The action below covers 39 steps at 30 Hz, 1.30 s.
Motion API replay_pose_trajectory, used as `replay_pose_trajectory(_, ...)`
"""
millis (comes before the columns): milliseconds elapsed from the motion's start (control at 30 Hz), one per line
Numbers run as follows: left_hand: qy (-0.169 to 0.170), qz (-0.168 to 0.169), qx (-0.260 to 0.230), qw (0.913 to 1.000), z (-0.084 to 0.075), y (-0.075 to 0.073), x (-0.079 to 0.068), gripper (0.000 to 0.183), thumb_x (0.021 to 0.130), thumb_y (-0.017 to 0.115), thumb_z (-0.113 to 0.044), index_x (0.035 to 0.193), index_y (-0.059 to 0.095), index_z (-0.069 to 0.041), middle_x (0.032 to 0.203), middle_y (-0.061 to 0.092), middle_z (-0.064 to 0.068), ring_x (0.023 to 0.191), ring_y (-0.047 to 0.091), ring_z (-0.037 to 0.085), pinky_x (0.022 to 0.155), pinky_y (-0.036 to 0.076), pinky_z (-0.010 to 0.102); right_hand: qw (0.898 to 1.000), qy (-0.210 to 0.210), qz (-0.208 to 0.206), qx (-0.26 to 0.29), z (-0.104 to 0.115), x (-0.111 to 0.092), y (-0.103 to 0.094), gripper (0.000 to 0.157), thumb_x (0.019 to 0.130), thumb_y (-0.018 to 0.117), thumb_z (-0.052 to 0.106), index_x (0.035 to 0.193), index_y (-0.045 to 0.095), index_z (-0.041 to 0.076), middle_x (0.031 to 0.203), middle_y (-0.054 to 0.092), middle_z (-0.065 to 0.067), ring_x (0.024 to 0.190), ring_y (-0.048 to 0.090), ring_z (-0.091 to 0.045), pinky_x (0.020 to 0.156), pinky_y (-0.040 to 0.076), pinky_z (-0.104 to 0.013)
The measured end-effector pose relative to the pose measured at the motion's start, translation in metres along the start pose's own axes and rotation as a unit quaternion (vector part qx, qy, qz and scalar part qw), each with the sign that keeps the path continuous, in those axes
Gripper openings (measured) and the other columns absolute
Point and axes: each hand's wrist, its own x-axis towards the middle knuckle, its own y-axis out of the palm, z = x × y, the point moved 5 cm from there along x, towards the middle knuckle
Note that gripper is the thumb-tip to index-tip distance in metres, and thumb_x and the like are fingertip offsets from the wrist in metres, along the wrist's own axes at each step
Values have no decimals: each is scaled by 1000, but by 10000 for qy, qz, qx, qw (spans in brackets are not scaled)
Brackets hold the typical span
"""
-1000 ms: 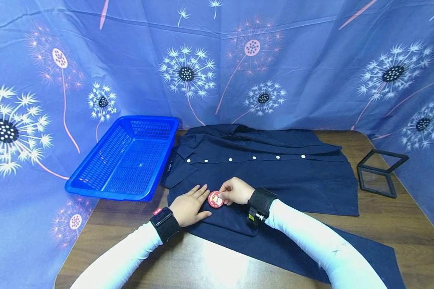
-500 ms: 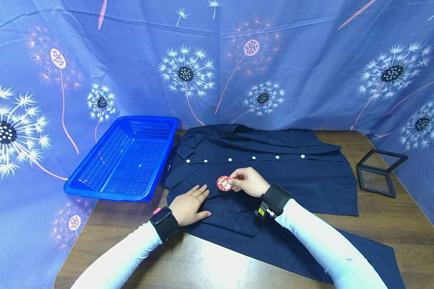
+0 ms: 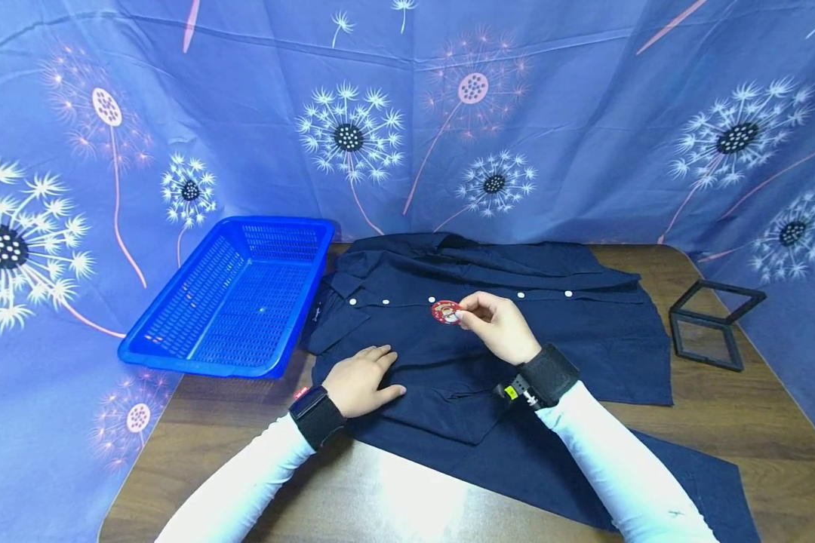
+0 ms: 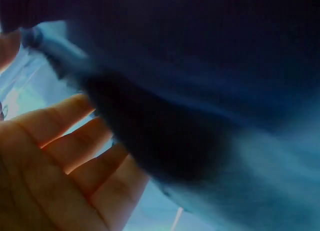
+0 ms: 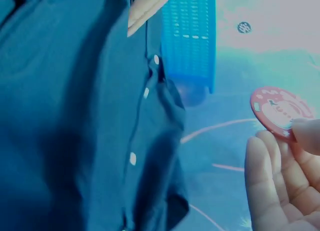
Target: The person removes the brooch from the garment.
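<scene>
A round red badge [image 3: 444, 312] with a cartoon print is pinched at its right edge by the thumb and fingers of my right hand [image 3: 499, 326]. The hand is above the middle of a navy shirt [image 3: 550, 339], near its row of white buttons. In the right wrist view the badge [image 5: 280, 111] shows its printed face; its back is hidden. My left hand [image 3: 361, 381] lies with spread fingers on the near left part of the shirt. The left wrist view has the left fingers [image 4: 75, 146] right at dark, blurred cloth.
A blue plastic basket [image 3: 136, 356] stands left of the shirt on the wooden table [image 3: 210, 452]. At the right, a black hinged frame [image 3: 709, 343] stands half folded. A blue curtain [image 3: 570, 113] with dandelion prints hangs behind.
My right hand has lifted the badge off the near part of the shirt and carried it up and to the right. The left hand has barely shifted, its fingers bending slightly.
</scene>
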Motion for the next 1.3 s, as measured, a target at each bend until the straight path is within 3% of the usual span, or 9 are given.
replay_pose_trajectory(267,135,-688,-348,9969,-11,-23,12,63,84,55,-53,131,49,-11,137,47,7,126,44,24,99,40,41,9932,-699,-813,-448,-14,0,-14,11,85,63,7,95,64,3,89,66,-11,74,61,-4,64,48,-14)
replay_pose_trajectory(433,358,-1297,-398,9901,-19,-46,18,62,86,54,-53,133,48,-13,139,46,4,129,41,21,101,38,38,9829,-1237,-1227,-589,-8,-4,-22,10,85,63,8,96,65,8,88,63,-5,77,59,-4,69,49,-14)
replay_pose_trajectory(567,649,-1879,-681,9777,-25,-62,23,57,87,55,-48,132,48,-14,137,47,3,128,42,19,103,36,36,9769,-1472,-1406,-650,-2,-6,-24,10,84,64,5,94,66,9,88,63,-3,79,58,-4,71,48,-14)
replay_pose_trajectory(733,985,-2434,-1036,9593,-31,-77,28,53,88,57,-41,132,49,-13,135,50,4,126,44,20,103,36,38,9701,-1717,-1549,-741,14,-11,-22,13,80,66,-3,91,66,5,89,64,-7,80,59,-10,71,51,-24)
replay_pose_trajectory(867,1012,-2678,-1137,9514,-33,-83,30,52,88,59,-38,132,48,-12,134,50,6,126,45,19,103,37,36,9649,-1950,-1602,-724,20,-13,-19,15,77,67,-7,88,67,2,88,64,-9,81,60,-17,70,51,-29)
replay_pose_trajectory(1300,754,-3153,-1552,9332,-36,-96,30,46,88,61,-31,128,52,-12,122,59,5,113,55,16,96,42,29,9490,-2470,-1676,-1019,11,-12,-13,18,76,71,-1,90,69,10,93,65,-1,88,60,-14,80,44,-18)
